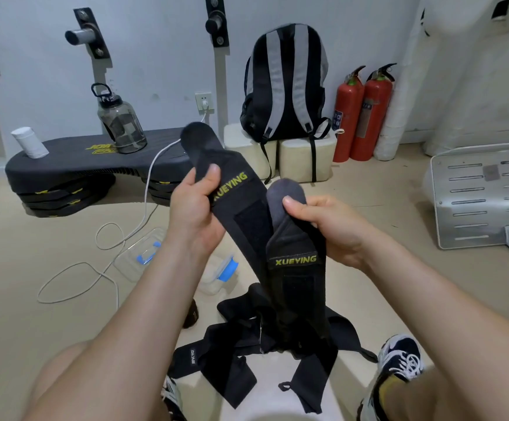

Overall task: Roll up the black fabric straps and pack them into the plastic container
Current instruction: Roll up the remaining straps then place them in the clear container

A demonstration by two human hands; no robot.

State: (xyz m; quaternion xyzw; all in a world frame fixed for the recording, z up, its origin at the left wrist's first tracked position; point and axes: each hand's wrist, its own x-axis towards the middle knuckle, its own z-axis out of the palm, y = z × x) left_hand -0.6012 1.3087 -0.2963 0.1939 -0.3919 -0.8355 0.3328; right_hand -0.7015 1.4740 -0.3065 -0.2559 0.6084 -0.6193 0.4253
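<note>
Head view: both hands are up in front of the chest, each on one black strap. Left hand (194, 208) grips the left strap (241, 205), thumb pressed flat on its face just beside the yellow XUEYING print, fingers curled round behind. Right hand (332, 229) pinches the right strap (292, 247) near its rounded grey end, thumb on top, other fingers folded under. The two straps cross and touch at mid length.

Both are unrolled. Rounded ends point up and away, long axes run down toward the person, and the tails drop into a loose strap pile (247, 344) on a pale surface (277, 402) between the knees (stool or cushion, cannot tell).

Plastic container (217, 278) with a blue clip sits on the floor (34, 238) under the left forearm, partly hidden by it. Its clear lid (138, 253) lies just beside it, further left, near a white cable (107, 235). Container looks open; contents cannot be told. A small dark item (191, 314) by the left forearm may be a rolled strap, unclear.

Judgement: rolling not yet begun on these two, so the task is at an early stage. The next move turns on the free rounded end above each thumb: roll from there down the long axis toward the body, probably after letting one strap go. The container is nearer the left hand, so the left suits the drop. Risk: the hook-and-loop patches snag each other where the straps cross.
</note>
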